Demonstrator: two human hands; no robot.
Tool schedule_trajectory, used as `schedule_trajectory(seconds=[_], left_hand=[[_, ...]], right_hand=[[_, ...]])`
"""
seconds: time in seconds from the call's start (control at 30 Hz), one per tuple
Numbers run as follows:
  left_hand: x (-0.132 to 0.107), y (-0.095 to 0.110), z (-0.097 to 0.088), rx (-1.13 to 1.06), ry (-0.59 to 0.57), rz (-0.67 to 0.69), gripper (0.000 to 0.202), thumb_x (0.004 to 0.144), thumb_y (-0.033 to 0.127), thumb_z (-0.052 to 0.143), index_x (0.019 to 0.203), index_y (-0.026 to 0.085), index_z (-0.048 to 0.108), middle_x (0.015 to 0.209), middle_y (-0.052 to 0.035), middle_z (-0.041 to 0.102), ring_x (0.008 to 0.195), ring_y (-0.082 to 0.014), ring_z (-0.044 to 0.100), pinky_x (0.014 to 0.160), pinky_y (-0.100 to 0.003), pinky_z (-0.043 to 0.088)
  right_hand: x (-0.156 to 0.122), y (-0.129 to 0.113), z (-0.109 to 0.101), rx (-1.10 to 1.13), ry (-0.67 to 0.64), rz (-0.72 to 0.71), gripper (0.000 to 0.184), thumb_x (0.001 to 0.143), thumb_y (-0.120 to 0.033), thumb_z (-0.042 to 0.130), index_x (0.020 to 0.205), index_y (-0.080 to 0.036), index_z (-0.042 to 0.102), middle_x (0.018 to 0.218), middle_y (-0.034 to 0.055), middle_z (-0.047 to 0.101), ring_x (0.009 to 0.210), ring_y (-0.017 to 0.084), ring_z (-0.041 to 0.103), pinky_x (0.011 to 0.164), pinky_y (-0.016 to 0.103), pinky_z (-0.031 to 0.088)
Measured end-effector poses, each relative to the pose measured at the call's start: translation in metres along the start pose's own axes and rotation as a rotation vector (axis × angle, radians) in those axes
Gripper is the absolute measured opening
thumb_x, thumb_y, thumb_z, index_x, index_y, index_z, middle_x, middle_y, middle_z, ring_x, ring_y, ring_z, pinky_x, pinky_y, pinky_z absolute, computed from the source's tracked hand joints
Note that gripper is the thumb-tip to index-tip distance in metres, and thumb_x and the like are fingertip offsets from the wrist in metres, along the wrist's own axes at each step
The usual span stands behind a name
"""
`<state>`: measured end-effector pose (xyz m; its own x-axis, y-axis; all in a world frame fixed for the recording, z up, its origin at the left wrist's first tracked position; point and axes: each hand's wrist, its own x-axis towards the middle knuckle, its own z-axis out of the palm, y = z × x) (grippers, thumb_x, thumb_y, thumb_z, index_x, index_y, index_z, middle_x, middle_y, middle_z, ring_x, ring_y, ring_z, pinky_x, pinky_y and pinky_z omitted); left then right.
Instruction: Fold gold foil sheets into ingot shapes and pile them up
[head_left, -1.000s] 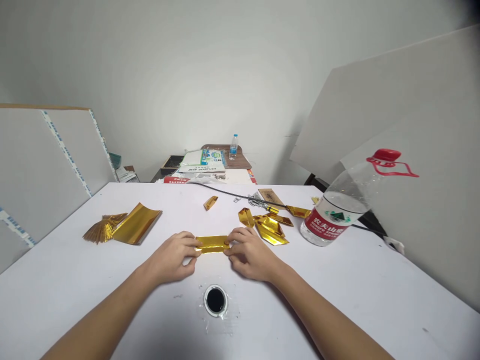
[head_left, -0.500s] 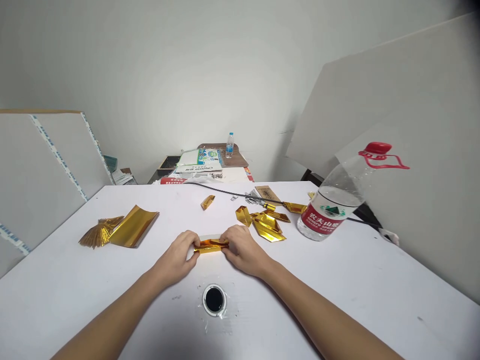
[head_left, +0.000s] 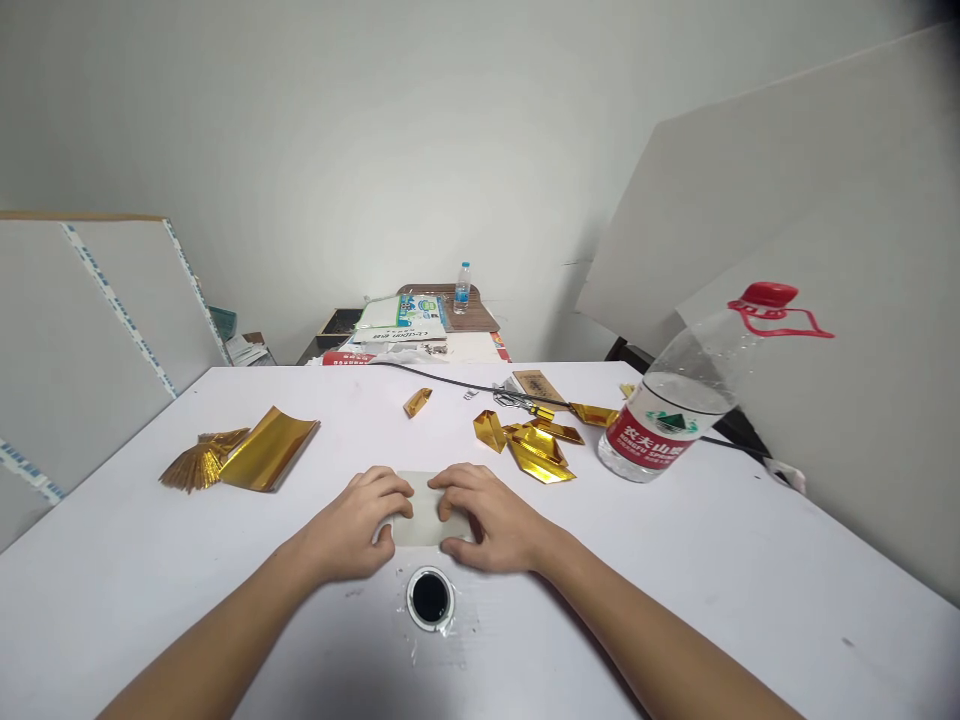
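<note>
"Lying where, exactly, is the pale, rectangular sheet of paper (head_left: 421,512)?"

"Flat on the smooth white desk (head_left: 750,575), between the bare left hand (head_left: 364,522) and the bare right hand (head_left: 484,515), just beyond a round black disc with a white rim (head_left: 430,599)."

"And the grip?"

"Loose on both sides: fingers curled over the sheet's side edges, thumbs standing apart from them. Whether the fingertips press down, I can't tell."

"Anything off to the left?"

"A curved stack of shiny gold foil sheets (head_left: 270,452), with a fan-shaped bundle of crinkled gold foil (head_left: 201,465) just beside it."

"To the right?"

"Folded gold foil pieces (head_left: 541,458) beyond the right hand, then a large clear plastic bottle with a red cap (head_left: 660,425), partly filled."
</note>
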<state>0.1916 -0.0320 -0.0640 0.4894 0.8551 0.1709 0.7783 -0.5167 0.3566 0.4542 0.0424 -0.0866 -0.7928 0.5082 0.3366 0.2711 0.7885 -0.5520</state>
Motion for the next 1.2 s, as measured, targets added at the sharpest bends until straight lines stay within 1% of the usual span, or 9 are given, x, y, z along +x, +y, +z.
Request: schedule_trajectory(seconds=[0.07,0.17,0.27,0.37,0.6,0.8,0.9,1.03,1.2], left_hand=[[-0.001,0.0,-0.002,0.035,-0.011,-0.005,0.047,0.076,0.0,0.055,0.11,0.026,0.073,0.144,0.0011,0.062,0.145,-0.0283,0.044,0.123,-0.052,0.044],[0.001,0.002,-0.001,0.025,-0.032,-0.079,0.039,0.082,0.005,0.056,0.105,0.028,0.077,0.157,0.0048,0.052,0.155,-0.0309,0.034,0.127,-0.056,0.041],[0.004,0.005,0.001,-0.031,-0.015,-0.19,0.028,0.087,0.013,0.059,0.096,0.027,0.081,0.167,0.0041,0.039,0.16,-0.0349,0.024,0.128,-0.062,0.038],[0.006,0.006,0.002,-0.076,0.007,-0.266,0.026,0.088,0.015,0.061,0.094,0.027,0.083,0.17,0.0021,0.032,0.162,-0.0378,0.019,0.128,-0.065,0.036],[0.006,0.01,0.002,-0.017,0.129,-0.104,0.023,0.091,0.017,0.061,0.088,0.025,0.082,0.145,-0.0049,0.059,0.14,-0.0302,0.045,0.117,-0.054,0.05],[0.007,0.014,0.002,0.046,0.127,0.02,0.014,0.091,0.016,0.061,0.089,0.021,0.074,0.119,-0.0058,0.068,0.123,-0.0246,0.055,0.105,-0.044,0.054],[0.007,0.013,0.003,0.046,0.09,0.03,0.012,0.092,0.015,0.059,0.09,0.021,0.07,0.11,-0.0052,0.069,0.117,-0.0227,0.059,0.101,-0.042,0.054],[0.006,0.012,0.005,0.017,0.058,0.044,0.011,0.091,0.013,0.058,0.094,0.02,0.066,0.107,-0.0056,0.069,0.112,-0.021,0.061,0.099,-0.038,0.054],[0.004,0.014,0.004,0.002,0.016,-0.018,0.022,0.089,0.014,0.061,0.11,0.021,0.064,0.11,-0.0053,0.069,0.104,-0.0206,0.065,0.091,-0.036,0.055]], right_hand=[[0.0,0.0,-0.001,-0.006,-0.012,0.041,0.023,0.084,-0.038,0.078,0.095,-0.021,0.068,0.137,0.0055,0.065,0.132,0.028,0.056,0.112,0.048,0.038],[0.003,0.003,0.001,-0.059,0.022,0.147,0.023,0.099,-0.037,0.061,0.085,-0.019,0.065,0.138,0.0055,0.065,0.135,0.026,0.055,0.114,0.049,0.037],[0.007,0.007,0.004,-0.126,0.069,0.235,0.022,0.098,-0.031,0.061,0.082,-0.017,0.063,0.144,0.007,0.061,0.141,0.029,0.048,0.116,0.055,0.033],[0.009,0.006,0.004,-0.137,0.092,0.234,0.013,0.093,-0.026,0.067,0.085,-0.017,0.061,0.133,0.0076,0.065,0.134,0.028,0.049,0.115,0.055,0.032],[0.01,0.003,0.005,-0.228,0.144,0.082,0.006,0.096,-0.019,0.062,0.101,-0.021,0.065,0.11,0.0066,0.066,0.116,0.023,0.051,0.104,0.044,0.034],[0.009,-0.002,0.006,-0.318,0.068,-0.041,0.027,0.1,-0.011,0.044,0.116,-0.019,0.064,0.102,0.0094,0.07,0.108,0.021,0.057,0.099,0.043,0.032],[0.008,-0.007,0.004,-0.298,0.027,-0.03,0.025,0.097,-0.02,0.055,0.119,-0.021,0.067,0.103,0.0093,0.071,0.11,0.023,0.057,0.101,0.044,0.032],[0.007,-0.01,0.0,-0.241,-0.028,-0.029,0.021,0.093,-0.038,0.068,0.106,-0.022,0.074,0.111,0.0084,0.072,0.116,0.025,0.056,0.102,0.046,0.033],[0.008,-0.011,-0.001,-0.174,-0.072,-0.049,0.023,0.094,-0.031,0.067,0.114,-0.022,0.074,0.125,0.0046,0.072,0.126,0.023,0.057,0.105,0.043,0.035]])
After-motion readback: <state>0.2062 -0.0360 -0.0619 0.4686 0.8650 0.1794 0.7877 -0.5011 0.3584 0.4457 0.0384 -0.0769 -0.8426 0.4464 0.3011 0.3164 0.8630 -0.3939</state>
